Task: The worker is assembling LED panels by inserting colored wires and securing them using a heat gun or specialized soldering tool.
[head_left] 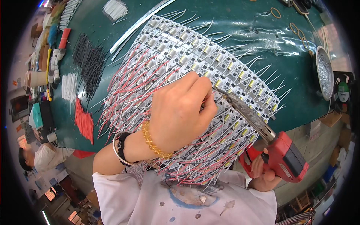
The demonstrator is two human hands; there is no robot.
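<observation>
A large panel of small white circuit boards [242, 77] lies before me, with red, white and black wires standing out of it. Above its middle, my left hand [182, 107] is closed in a pinch; whatever is between its fingertips is hidden. My right hand [262, 170] grips a red and black soldering gun [284, 155] at the lower right. The gun's metal barrel slants up and left across the boards, its dark tip close to my left fingers. Whether the tip touches a board, I cannot tell.
Bundles of black wires [90, 62], red wires [83, 122] and white wires [69, 86] lie on the green table [255, 17] at left. A round metal dish [324, 73] stands at right, near several rubber bands [275, 13]. Another person [48, 155] sits at far left.
</observation>
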